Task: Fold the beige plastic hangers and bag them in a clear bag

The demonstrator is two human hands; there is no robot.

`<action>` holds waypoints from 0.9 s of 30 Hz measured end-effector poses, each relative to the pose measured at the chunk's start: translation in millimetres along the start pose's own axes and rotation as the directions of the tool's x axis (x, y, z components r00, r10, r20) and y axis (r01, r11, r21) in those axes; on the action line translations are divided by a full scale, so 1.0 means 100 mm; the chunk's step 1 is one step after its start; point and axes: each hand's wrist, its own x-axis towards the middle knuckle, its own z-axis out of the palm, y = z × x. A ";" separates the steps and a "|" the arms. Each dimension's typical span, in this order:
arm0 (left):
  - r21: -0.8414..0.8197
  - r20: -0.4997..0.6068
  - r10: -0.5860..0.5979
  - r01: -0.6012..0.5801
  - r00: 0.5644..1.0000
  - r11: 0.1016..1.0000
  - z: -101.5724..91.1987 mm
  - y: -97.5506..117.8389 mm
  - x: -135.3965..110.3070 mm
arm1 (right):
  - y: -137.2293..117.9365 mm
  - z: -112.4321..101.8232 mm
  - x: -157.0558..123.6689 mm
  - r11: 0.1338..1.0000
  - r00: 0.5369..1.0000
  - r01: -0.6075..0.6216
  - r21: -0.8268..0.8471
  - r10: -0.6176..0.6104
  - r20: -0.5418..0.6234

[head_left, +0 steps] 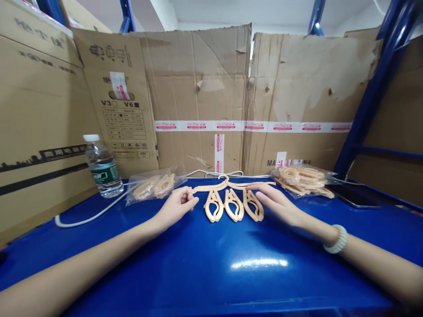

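An unfolded beige folding hanger [223, 181] lies on the blue table, its hook toward the cardboard. In front of it lie three folded hangers in a row: a left one [208, 211], a middle one [228, 212] and a right one [248, 211]. My left hand [176, 206] is closed, fingers curled, at the left arm of the unfolded hanger; what the fingers hold, if anything, is hidden. My right hand [277, 203] is open, fingers stretched out over the top of the right folded hanger, near the unfolded hanger's right arm.
A clear bag of beige hangers [161, 186] lies left, and a fuller bag [302, 179] lies right, beside a dark phone [352, 196]. A water bottle [104, 169] stands far left near a white cable [95, 215]. Cardboard sheets [198, 97] wall the back.
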 end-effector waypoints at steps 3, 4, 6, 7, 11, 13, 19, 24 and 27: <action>-0.043 0.002 -0.083 0.083 0.997 0.996 -0.01 -0.05 0.02 | 0.19 -0.07 0.04 0.992 0.992 -0.111 0.057 0.114 -0.056; -0.046 0.000 -0.090 0.090 0.996 0.995 0.00 -0.06 0.01 | 0.25 -0.09 0.05 0.987 0.987 -0.144 0.068 0.148 -0.058; -0.048 -0.009 -0.104 0.103 0.995 0.994 0.02 -0.05 -0.01 | 0.33 -0.10 0.06 0.979 0.979 -0.192 0.073 0.197 -0.056; -0.042 -0.012 -0.108 0.107 0.994 0.993 0.02 -0.04 -0.02 | 0.35 -0.10 0.06 0.977 0.976 -0.206 0.061 0.209 -0.053; 0.005 -0.010 -0.118 0.118 0.993 0.993 0.03 -0.02 -0.04 | 0.29 -0.10 0.06 0.986 0.987 -0.162 -0.035 0.162 -0.003; 0.030 -0.009 -0.122 0.122 0.993 0.992 0.03 -0.02 -0.04 | 0.23 -0.11 0.05 0.991 0.994 -0.097 -0.087 0.102 0.050; 0.152 -0.013 -0.097 0.098 0.995 0.984 0.03 0.00 -0.05 | 0.15 -0.12 0.01 0.980 0.970 0.039 -0.197 0.011 0.244; 0.302 0.013 0.020 -0.023 1.000 0.953 0.05 0.06 -0.09 | 0.11 -0.10 -0.01 0.979 0.948 0.034 -0.201 0.032 0.316; 0.332 0.141 0.168 -0.207 0.976 0.920 0.07 0.08 -0.12 | 0.08 -0.08 -0.02 0.979 0.945 0.030 -0.199 0.038 0.325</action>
